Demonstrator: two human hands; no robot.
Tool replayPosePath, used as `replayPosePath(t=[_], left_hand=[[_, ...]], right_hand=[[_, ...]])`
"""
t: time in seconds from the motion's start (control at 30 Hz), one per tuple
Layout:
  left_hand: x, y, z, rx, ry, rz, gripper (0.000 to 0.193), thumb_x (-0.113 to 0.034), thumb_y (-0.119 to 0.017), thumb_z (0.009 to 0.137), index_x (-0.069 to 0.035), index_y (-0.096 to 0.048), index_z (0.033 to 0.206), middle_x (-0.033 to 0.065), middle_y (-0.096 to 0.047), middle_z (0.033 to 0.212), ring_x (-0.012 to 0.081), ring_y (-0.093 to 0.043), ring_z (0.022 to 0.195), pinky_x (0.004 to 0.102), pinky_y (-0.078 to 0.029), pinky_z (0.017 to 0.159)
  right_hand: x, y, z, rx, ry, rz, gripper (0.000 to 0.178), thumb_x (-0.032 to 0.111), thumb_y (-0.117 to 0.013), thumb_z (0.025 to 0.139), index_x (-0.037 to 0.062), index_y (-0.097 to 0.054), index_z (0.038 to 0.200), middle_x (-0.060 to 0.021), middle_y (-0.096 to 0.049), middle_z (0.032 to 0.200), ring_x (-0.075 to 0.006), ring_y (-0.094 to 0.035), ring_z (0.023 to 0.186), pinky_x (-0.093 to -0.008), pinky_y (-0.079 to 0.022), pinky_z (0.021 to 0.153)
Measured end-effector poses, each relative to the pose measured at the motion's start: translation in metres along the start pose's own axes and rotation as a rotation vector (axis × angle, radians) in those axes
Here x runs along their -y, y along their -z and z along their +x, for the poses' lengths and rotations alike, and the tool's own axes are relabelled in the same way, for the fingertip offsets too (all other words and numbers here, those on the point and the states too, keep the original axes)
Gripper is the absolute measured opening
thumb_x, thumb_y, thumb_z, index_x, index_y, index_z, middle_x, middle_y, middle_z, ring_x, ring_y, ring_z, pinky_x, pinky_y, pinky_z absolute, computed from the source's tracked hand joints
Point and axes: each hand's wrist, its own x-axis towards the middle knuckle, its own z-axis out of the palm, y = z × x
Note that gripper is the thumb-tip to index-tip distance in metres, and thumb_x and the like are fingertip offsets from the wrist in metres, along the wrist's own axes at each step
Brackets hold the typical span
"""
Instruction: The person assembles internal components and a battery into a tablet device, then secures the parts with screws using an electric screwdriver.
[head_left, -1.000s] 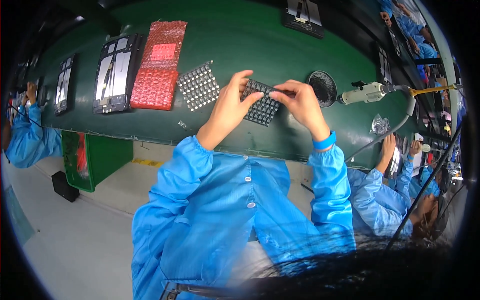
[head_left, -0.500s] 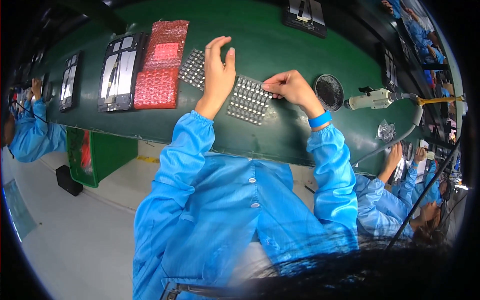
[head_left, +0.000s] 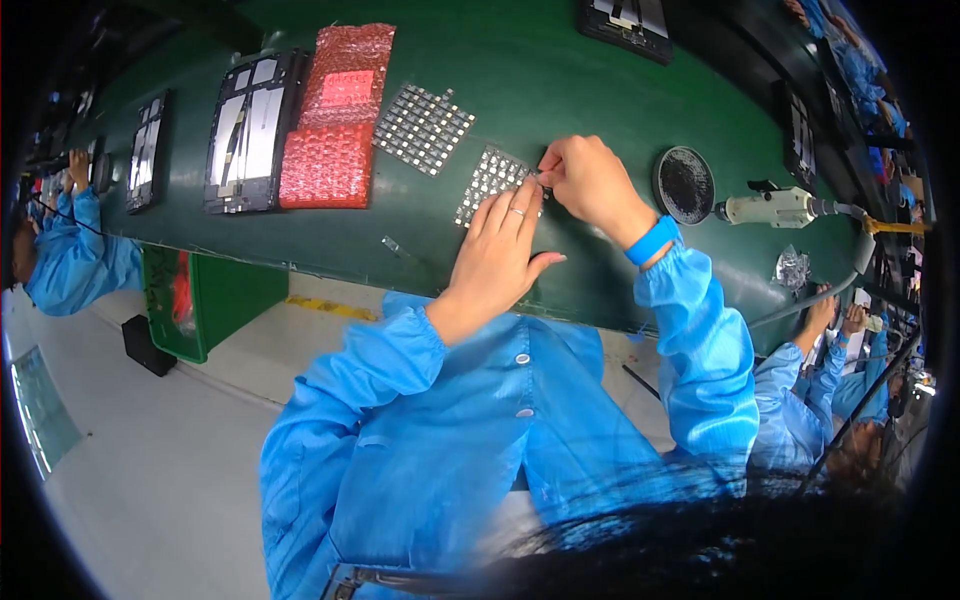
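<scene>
A sheet of small silvery parts in rows (head_left: 485, 185) lies on the green table before me. My left hand (head_left: 500, 235) rests flat on its lower right part, fingers stretched out and holding nothing. At the sheet's right edge, the thumb and forefinger of my right hand (head_left: 590, 180) are closed in a pinch. Whether they grip the edge or a small part is too small to tell. A second sheet of small parts (head_left: 424, 128), with a tab sticking up at its far corner, lies apart to the left. A small clear strip (head_left: 393, 245) lies near the table's front edge.
Red bubble wrap (head_left: 328, 165) and opened tablet-like devices (head_left: 247, 135) are at the left. On the right are a round dish of dark bits (head_left: 684, 185), a pale electric screwdriver (head_left: 768, 208) and a clear bag (head_left: 791, 268). A green bin (head_left: 225, 310) stands below the table edge.
My left hand has come down from above the sheets onto the nearer one, uncovering the second sheet. My right hand still pinches at the nearer sheet's edge, now lower. The view has shifted slightly.
</scene>
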Motion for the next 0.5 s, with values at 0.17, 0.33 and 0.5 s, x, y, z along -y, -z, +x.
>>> replayPosePath(t=[0.17, 0.33, 0.5], left_hand=[[0.0, -0.006, -0.003, -0.061, 0.019, -0.02, 0.079, -0.032, -0.077, 0.088, 0.006, -0.042, 0.148, 0.0189, -0.041, 0.153, 0.0348, -0.042, 0.138, 0.0496, -0.032, 0.117], [0.001, 0.013, -0.004, -0.419, 0.131, -0.139, 0.07, -0.024, -0.077, 0.09, 0.003, -0.046, 0.146, 0.021, -0.043, 0.15, 0.035, -0.042, 0.137, 0.0491, -0.033, 0.115], [0.035, 0.017, 0.021, -0.377, 0.341, -0.508, 0.042, -0.02, -0.072, 0.094, -0.003, -0.059, 0.129, 0.0126, -0.07, 0.109, 0.0306, -0.063, 0.103, 0.0434, -0.044, 0.093]], right_hand=[[0.006, -0.01, -0.016, -0.168, 0.085, -0.145, 0.015, 0.007, -0.075, 0.082, -0.0024, -0.075, 0.093, -0.0211, -0.072, 0.088, -0.0363, -0.07, 0.08, -0.0437, -0.057, 0.073], [0.006, 0.013, -0.024, -0.138, 0.078, 0.091, 0.014, 0.009, -0.075, 0.086, -0.0017, -0.076, 0.095, -0.0188, -0.074, 0.084, -0.0343, -0.073, 0.079, -0.0413, -0.058, 0.074], [-0.003, 0.017, -0.03, -0.02, 0.02, 0.359, 0.02, 0.01, -0.08, 0.087, -0.0016, -0.077, 0.104, -0.013, -0.076, 0.085, -0.0178, -0.072, 0.077, -0.0313, -0.057, 0.074]])
